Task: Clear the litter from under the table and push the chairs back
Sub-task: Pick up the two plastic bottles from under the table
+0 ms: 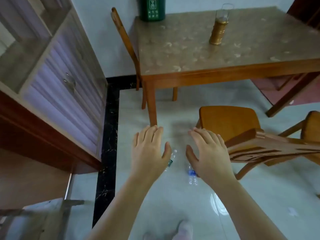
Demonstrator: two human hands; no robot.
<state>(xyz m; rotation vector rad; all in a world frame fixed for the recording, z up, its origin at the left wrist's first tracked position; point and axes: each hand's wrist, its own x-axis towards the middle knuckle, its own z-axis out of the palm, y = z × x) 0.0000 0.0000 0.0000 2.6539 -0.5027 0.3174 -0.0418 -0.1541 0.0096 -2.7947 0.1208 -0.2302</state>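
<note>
The left hand [149,149] and right hand [206,151] hover with fingers spread, holding nothing. Below them, a green-labelled bottle [170,161] and a blue-labelled bottle [192,175] lie on the floor, near the table [190,49]. A wooden chair [228,122] stands right.

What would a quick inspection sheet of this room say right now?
Surface: pale tiled floor, black border strip at left.
Job's things: green-label bottle and blue-label bottle lie on the floor; wooden chair stands pulled out from the table.
Clutter: gold lantern on the table; green bin beyond it.
Hands: left hand and right hand open, holding nothing.
Cables: nothing seen.
Surroundings: glass-fronted cabinet at left; second chair against the table's left side.
</note>
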